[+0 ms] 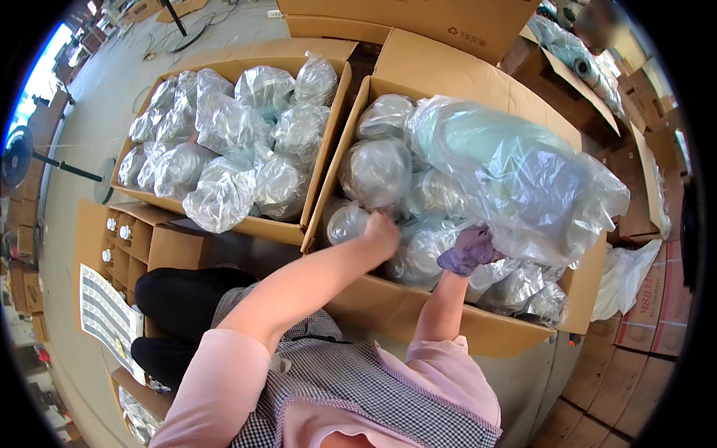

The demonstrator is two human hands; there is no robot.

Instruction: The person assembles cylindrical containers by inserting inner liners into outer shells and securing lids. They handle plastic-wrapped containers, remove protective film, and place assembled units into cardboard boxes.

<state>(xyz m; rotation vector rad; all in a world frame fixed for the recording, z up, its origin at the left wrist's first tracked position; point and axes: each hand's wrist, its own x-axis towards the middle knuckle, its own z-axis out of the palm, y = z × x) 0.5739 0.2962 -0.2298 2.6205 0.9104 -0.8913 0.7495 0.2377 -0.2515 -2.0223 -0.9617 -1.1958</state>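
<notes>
In front of me stands an open cardboard box (441,313) packed with round items in clear plastic bags. A large clear bag with pale green contents (515,157) lies across the top, tilted and reaching over the right side. My right hand (470,250), in a purple glove, is closed on the lower edge of this bag. Bare, my left hand (382,233) reaches down among the wrapped items beside a round bagged piece (376,173); its fingers are hidden there.
To the left is a second open box (332,127) full of bagged items. Nearer stands a divided carton (179,250) with white-capped bottles and a printed sheet (112,313). Sealed cartons (612,373) and a white plastic bag (627,284) are at right. A fan (16,153) stands far left.
</notes>
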